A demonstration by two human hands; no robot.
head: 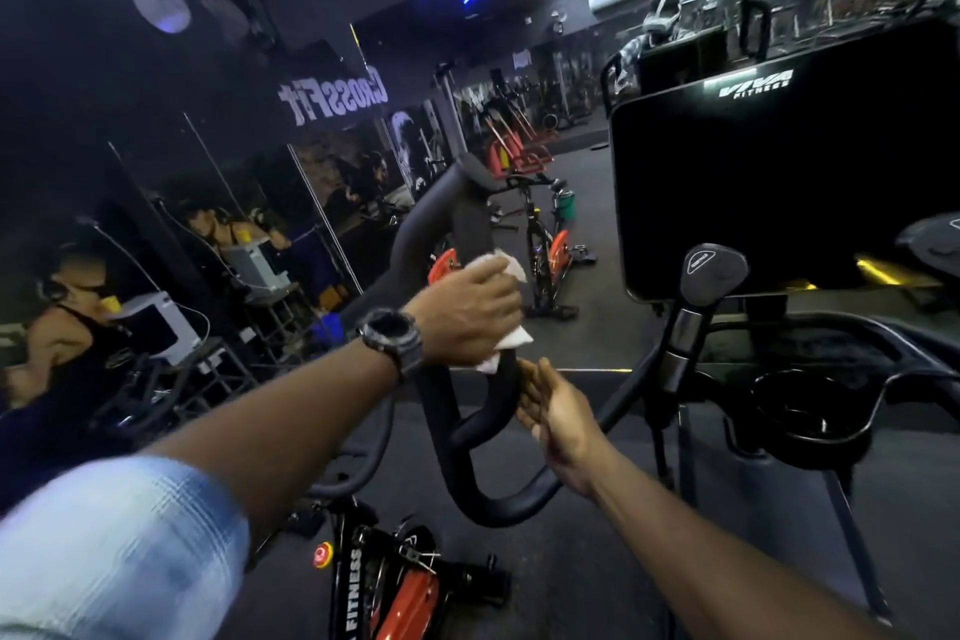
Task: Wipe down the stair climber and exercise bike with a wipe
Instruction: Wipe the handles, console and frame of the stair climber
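Wipe [506, 270] bunched under left hand [467, 314], wrapped round exercise bike handlebar [470, 224] for full contact. Right hand [553, 411] loose, fingers straight, bracing lower loop, holding nothing.

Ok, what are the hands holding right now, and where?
Left hand grips the white wipe wrapped round the black handlebar. Right hand is open, holding nothing.

Two bare hands, left [467, 312] and right [558, 411], and one white crumpled wipe [511, 270] meet at one black looped handlebar [467, 442]; one black console screen [779, 182] stands right of it; two orange-and-black exercise bikes [545, 250] beyond.
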